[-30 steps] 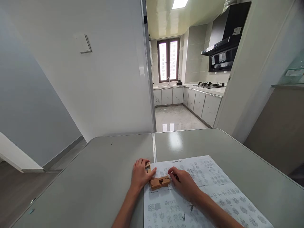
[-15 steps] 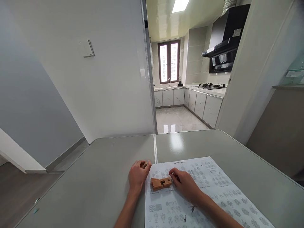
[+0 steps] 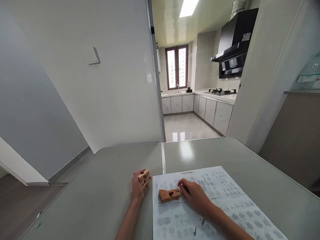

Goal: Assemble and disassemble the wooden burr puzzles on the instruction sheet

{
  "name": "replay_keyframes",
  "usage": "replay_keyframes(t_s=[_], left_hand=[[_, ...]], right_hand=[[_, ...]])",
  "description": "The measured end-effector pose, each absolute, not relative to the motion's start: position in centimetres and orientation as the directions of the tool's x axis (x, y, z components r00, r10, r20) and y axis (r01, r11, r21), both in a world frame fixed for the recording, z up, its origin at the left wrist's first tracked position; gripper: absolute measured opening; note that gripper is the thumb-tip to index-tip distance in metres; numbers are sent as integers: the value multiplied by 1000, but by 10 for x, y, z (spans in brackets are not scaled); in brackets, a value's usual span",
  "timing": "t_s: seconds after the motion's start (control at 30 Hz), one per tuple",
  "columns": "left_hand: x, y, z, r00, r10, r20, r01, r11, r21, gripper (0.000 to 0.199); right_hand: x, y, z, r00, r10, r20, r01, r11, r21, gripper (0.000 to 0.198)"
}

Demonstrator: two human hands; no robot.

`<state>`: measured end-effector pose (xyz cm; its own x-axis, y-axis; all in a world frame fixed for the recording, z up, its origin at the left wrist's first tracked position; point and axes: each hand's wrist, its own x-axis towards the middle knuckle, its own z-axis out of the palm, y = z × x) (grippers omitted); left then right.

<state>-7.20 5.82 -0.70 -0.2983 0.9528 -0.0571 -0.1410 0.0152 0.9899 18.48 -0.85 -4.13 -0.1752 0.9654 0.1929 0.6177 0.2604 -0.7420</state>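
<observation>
My left hand (image 3: pixel 137 186), over the table left of the paper, is closed around several notched wooden puzzle pieces (image 3: pixel 144 178) fitted together, their cut-outs facing right. On the paper sheet (image 3: pixel 185 213) lie a few more notched wooden pieces (image 3: pixel 170 195), stacked slightly crosswise; one has a slot and a dark mark at its right end. My right hand (image 3: pixel 195 195) rests on the sheet with curled fingers, its fingertips at the right end of that stack. Whether anything sits between those fingers is hidden.
The grey table (image 3: pixel 120 186) has a pale seam (image 3: pixel 163 158) running away from me. Printed diagrams cover the sheet. Past the table's far edge are a white wall (image 3: pixel 120 100) on the left and a kitchen doorway with cabinets (image 3: pixel 211 110) and a range hood (image 3: pixel 233 46).
My left hand has shifted slightly left and turned, bringing the wooden pieces in it into fuller view. My right hand and the stack on the sheet stay nearly in place.
</observation>
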Motion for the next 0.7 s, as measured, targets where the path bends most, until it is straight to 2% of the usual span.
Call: replay_keyframes(t_s=[0.1,0.17,0.23,0.3,0.4,0.7], left_hand=[[-67,52,-2,-236,957,-169,-383,69,921,47],[-63,47,-1,-135,961,-242,-537,134,833,41],[-58,43,0,2,971,-238,-606,190,772,38],[-55,41,-2,111,974,-199,-624,225,749,37],[-50,39,-5,171,969,-177,-620,246,745,38],[-43,33,0,109,981,-163,-503,196,842,46]], right_hand=[[185,-7,-42,-174,965,194,631,261,-731,27],[185,-7,-43,-174,964,198,641,264,-721,27],[185,-7,-43,-172,964,205,648,267,-713,27],[185,-7,-43,-163,963,212,652,267,-710,26],[185,-9,-43,-151,961,232,644,274,-714,26],[188,-3,-57,-63,922,383,562,350,-749,29]])
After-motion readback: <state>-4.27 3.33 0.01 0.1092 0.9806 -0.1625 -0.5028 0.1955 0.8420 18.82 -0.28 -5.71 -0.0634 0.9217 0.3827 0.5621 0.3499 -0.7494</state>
